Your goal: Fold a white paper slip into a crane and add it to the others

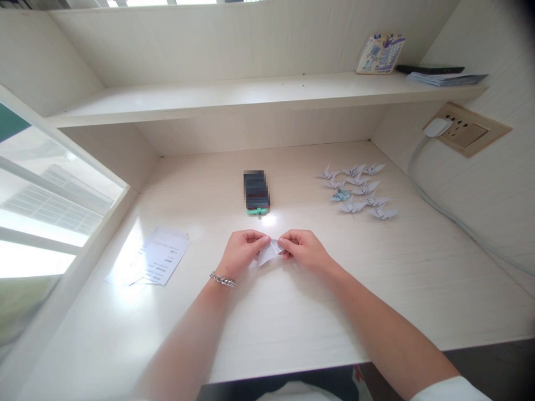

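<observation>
Between my two hands is a small piece of folded white paper, held just above the desk near its middle. My left hand, with a silver chain bracelet at the wrist, pinches its upper left part between thumb and fingers. On the other side, my right hand pinches the paper's right edge. The fingertips hide some of the folds. Several folded paper cranes stand in a group at the back right, mostly white. A blue patterned crane sits among them.
A dark phone with a green lower edge lies beyond my hands. Printed paper sheets lie at the left. Above runs a shelf with a patterned packet and stacked papers. A charger cable hangs from the right wall socket.
</observation>
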Motion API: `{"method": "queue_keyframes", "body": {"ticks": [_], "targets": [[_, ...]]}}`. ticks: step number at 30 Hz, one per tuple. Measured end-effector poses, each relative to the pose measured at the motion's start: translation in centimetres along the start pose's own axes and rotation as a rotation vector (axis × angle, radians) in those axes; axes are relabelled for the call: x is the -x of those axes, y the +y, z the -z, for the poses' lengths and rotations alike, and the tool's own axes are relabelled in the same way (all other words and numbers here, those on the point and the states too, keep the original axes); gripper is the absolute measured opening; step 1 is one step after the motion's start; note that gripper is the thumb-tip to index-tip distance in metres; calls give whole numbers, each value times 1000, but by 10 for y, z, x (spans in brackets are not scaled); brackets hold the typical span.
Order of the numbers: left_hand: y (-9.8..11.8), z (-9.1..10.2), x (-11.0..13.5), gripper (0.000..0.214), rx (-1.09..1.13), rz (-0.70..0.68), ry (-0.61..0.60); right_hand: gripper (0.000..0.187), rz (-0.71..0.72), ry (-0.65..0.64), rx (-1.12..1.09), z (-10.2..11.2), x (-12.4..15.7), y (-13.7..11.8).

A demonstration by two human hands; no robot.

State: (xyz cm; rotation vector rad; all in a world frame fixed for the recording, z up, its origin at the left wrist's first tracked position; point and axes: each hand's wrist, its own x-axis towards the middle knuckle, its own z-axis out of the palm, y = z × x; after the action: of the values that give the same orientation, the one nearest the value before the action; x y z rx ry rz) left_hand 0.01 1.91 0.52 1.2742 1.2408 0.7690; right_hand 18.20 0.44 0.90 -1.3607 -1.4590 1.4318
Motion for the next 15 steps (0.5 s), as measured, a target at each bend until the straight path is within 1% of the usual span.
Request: {"method": "queue_keyframes", "body": {"ticks": [3,6,9,12,15], "targets": [[-1,0,0,28,-25,-24,0,20,-6,-44,-16,1,0,-1],[0,0,0,26,-10,-33,-36,20,16,-80,6,1,2,-3],[1,-1,1,27,97,0,-70,20,24,-64,5,0,2,-3],[5,-1,0,29,224,25,-74,20,20,-37,-6,0,0,0],[7,-1,0,31,213,15,-60,21,18,-24,-26,1,0,1]]}}
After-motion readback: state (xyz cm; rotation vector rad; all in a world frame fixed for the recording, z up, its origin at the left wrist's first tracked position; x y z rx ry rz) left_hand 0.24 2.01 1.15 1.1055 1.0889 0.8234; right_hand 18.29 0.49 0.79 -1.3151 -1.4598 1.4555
